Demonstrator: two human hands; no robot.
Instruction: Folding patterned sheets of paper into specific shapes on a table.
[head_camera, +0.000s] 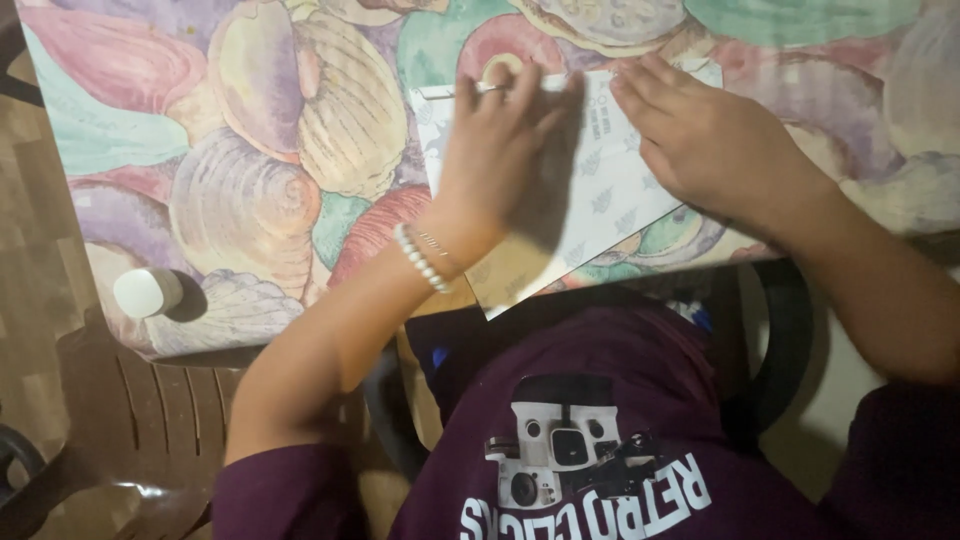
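Head view. A white sheet of paper with a faint grey leaf print (610, 200) lies on the desk covered in a pastel seashell-patterned cloth (240, 150), its near corner overhanging the edge. The left hand (500, 150) and right hand (700, 135) both press flat on the sheet, fingers extended, gripping nothing. A small white cylindrical object (147, 291) stands near the desk's left corner.

Maroon sleeves, pearl bracelet (421, 258), ring (487, 88)
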